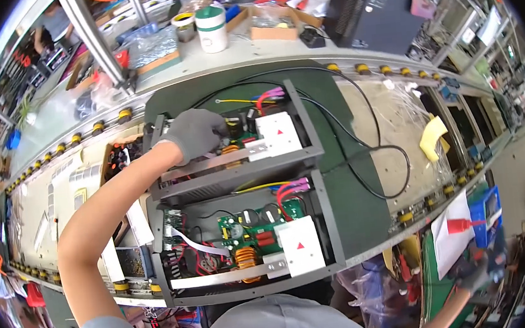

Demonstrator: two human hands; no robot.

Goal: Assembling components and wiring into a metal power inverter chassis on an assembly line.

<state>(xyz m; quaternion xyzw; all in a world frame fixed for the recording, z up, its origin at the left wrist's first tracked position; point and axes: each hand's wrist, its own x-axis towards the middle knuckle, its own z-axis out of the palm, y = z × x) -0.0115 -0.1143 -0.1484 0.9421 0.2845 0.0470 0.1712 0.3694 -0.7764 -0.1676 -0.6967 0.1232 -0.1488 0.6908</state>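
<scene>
The operator's gloved left hand point(195, 134) reaches into the far open chassis point(308, 125); its fingertips are hidden from me. The near chassis point(332, 220) exposes a green circuit board point(227, 225) and copper coil point(247, 258). Both units rest on a green mat point(368, 207). The gloved right hand point(475, 273), blurred, extends near a blue bin point(492, 195).

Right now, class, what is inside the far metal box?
Red wires, a copper-coloured coil and a white plate show in the box. The gloved left hand covers some parts; whatever lies under the plate is hidden.
</scene>
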